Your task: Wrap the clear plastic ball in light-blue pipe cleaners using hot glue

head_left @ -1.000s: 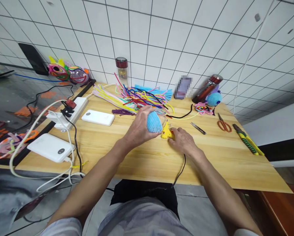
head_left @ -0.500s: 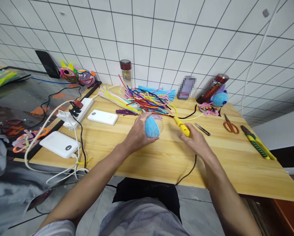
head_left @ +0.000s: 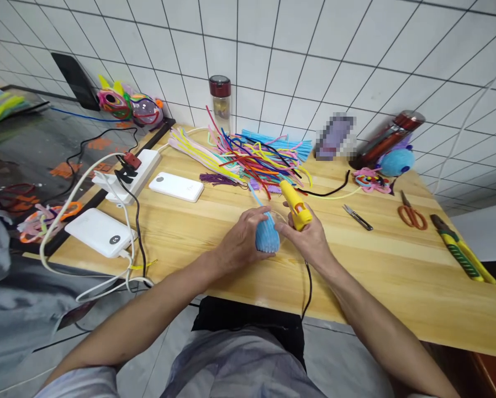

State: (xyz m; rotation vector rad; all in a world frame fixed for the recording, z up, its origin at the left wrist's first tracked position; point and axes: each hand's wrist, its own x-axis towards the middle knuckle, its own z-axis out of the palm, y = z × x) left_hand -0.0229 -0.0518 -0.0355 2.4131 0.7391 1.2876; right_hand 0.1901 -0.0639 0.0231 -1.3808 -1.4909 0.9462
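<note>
My left hand (head_left: 242, 235) is closed around a clear ball partly covered with rows of light blue pipe cleaners (head_left: 267, 235). One loose blue pipe cleaner (head_left: 254, 194) sticks out past the ball's top, toward the pile. In my right hand (head_left: 308, 235) is a yellow hot glue gun (head_left: 294, 203), its body tipped up and away from me. The right thumb reaches the ball's edge, close to the blue rows. The gun's black cord hangs down from below that hand.
Behind the ball lies a pile of coloured pipe cleaners (head_left: 260, 157). Snips (head_left: 358, 217), scissors (head_left: 412, 213) and pliers (head_left: 457, 249) lie to the right. A power strip (head_left: 134, 177), white power banks (head_left: 176, 187) and cables occupy the left. A jar (head_left: 220, 102) and flask (head_left: 389, 138) stand behind.
My right hand has brought the glue gun left, against the ball, and the gun now points more upward. A blue pipe cleaner now shows sticking out from the ball. The camera view has shifted.
</note>
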